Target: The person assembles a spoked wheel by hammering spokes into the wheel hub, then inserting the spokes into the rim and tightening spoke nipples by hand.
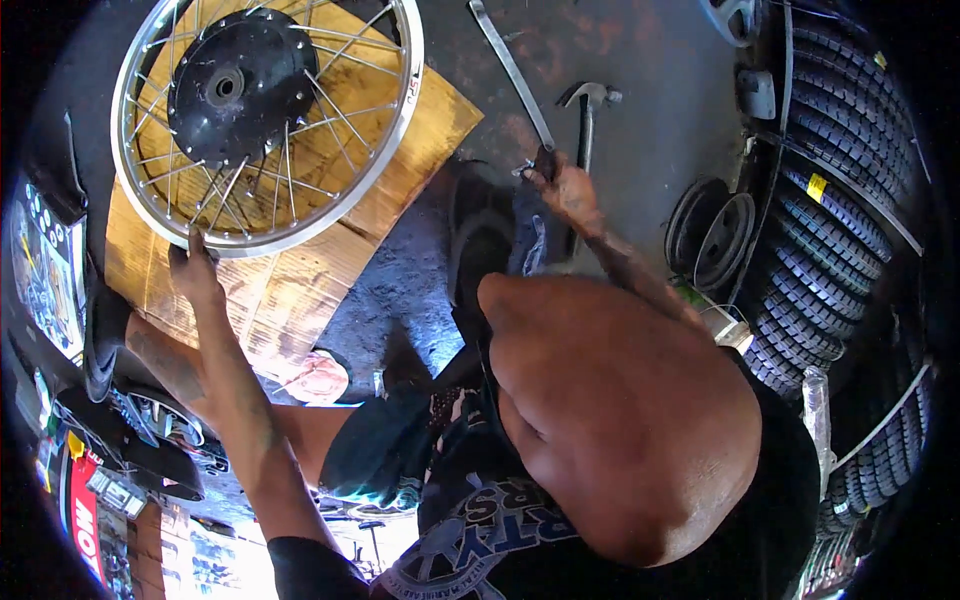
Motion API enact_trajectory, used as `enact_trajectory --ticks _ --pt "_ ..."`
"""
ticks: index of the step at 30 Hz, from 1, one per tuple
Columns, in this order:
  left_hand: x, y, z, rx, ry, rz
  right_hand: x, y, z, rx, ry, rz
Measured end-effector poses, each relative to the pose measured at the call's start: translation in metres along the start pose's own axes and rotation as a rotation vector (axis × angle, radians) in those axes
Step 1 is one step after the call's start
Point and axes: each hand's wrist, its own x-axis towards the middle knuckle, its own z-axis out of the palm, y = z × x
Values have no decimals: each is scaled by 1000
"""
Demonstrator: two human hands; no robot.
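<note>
A spoked wheel (pixel 400 125) with a silver rim and black hub rests on worn cardboard (pixel 270 305) at upper left. My left hand (pixel 197 268) grips the rim's lower edge. My right hand (pixel 563 185), right of the cardboard, is closed around a small dark-and-silver item that I cannot make out, at the near end of a long metal bar (pixel 505 62); whether it holds that bar is unclear. A claw hammer (pixel 588 135) lies just beyond that hand, its handle partly hidden by my forearm.
Stacked tyres (pixel 830 230) fill a metal rack along the right, with steel wheel rims (pixel 705 235) in front. My bent leg (pixel 165 365) is beside the cardboard. A dark shoe (pixel 470 240) is in the middle. Dark equipment (pixel 130 450) and a poster board (pixel 45 270) line the left.
</note>
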Motion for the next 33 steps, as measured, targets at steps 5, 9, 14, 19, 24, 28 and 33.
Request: enact_trajectory --ticks 5,9,14,19,24,28,33 --pt "-9 14 1 112 -32 -77 0 -8 8 144 99 -289" --pt "-35 19 -5 -15 180 -81 4 -27 -13 88 16 -412" --pt "-124 42 -1 -166 75 68 -2 -60 -60 298 -293 -371" --pt "-228 90 48 -730 -556 -447 -9 -194 -124 369 -862 -384" --pt "-275 135 46 -1426 -865 -451 -111 -363 -136 -513 -566 -1322" --pt "-290 140 -9 -1819 -391 -469 -218 -423 -77 -722 -466 -1791" --pt "-273 35 -108 -1708 -249 -198 -279 -451 -3 -699 -485 -1877"
